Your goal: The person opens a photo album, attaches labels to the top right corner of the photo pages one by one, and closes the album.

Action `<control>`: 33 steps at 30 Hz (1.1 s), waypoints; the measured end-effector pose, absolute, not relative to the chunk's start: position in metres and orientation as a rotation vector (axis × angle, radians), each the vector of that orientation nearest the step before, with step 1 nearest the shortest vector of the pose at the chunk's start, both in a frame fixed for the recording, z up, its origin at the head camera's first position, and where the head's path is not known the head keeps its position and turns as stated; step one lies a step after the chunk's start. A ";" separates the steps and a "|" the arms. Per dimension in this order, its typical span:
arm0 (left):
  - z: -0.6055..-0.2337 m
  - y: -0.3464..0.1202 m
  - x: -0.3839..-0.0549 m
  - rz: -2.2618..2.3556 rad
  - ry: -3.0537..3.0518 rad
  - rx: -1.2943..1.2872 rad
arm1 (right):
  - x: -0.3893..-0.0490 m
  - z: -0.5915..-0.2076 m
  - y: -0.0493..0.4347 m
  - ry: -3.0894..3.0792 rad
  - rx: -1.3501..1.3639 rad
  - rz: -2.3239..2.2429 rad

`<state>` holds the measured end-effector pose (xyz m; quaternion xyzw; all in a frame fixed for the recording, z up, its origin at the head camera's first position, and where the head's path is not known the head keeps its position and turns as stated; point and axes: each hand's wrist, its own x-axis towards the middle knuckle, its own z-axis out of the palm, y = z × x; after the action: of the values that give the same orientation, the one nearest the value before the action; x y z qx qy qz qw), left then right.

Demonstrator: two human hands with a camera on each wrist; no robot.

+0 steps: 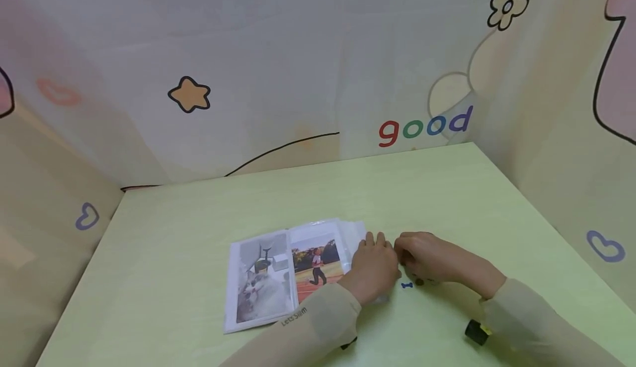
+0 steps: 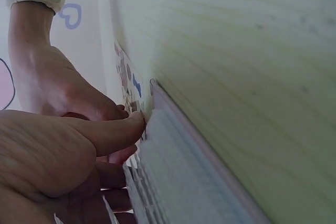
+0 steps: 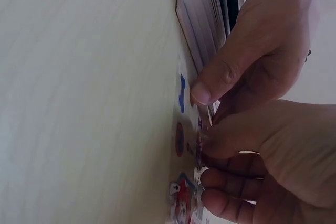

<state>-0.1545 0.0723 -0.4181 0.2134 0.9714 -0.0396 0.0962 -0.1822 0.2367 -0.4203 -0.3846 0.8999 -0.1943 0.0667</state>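
A photo album lies open on the table, with a pale picture on its left page and a picture of a runner on its right page. To its right is a clear sticker sheet with small coloured stickers, among them a blue bone sticker. My left hand rests at the album's right edge with fingers stretched out, its thumb on the sheet. Beside it, my right hand has curled fingers and pinches the sticker sheet. What lies between those fingertips is partly hidden.
The pale green table is bordered by a printed cloth backdrop at the back and sides. By the right sleeve is a small black object with a yellow part. Part of another black object shows below the left sleeve.
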 end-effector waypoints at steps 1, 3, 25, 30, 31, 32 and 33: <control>-0.418 0.073 -0.154 -0.115 2.877 0.635 | -0.182 -0.420 0.237 2.713 -1.147 -0.585; -0.418 0.073 -0.154 -0.099 2.875 0.631 | -0.181 -0.419 0.237 2.713 -1.124 -0.581; -0.416 0.078 -0.154 -0.131 2.886 0.601 | -0.175 -0.422 0.254 2.692 -1.158 -0.802; -0.417 0.076 -0.153 -0.127 2.901 0.598 | -0.173 -0.421 0.258 2.635 -1.073 -0.880; -0.416 0.076 -0.153 -0.122 2.903 0.596 | -0.173 -0.420 0.259 2.624 -1.055 -0.893; -0.417 0.076 -0.153 -0.116 2.905 0.596 | -0.173 -0.420 0.260 2.616 -1.036 -0.903; -0.417 0.076 -0.153 -0.110 2.908 0.594 | -0.173 -0.420 0.261 2.609 -1.018 -0.915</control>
<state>-0.1533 0.0758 -0.4166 0.1993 0.9755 -0.0368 0.0857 -0.1729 0.2610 -0.4199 -0.3439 0.8813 -0.3092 0.0976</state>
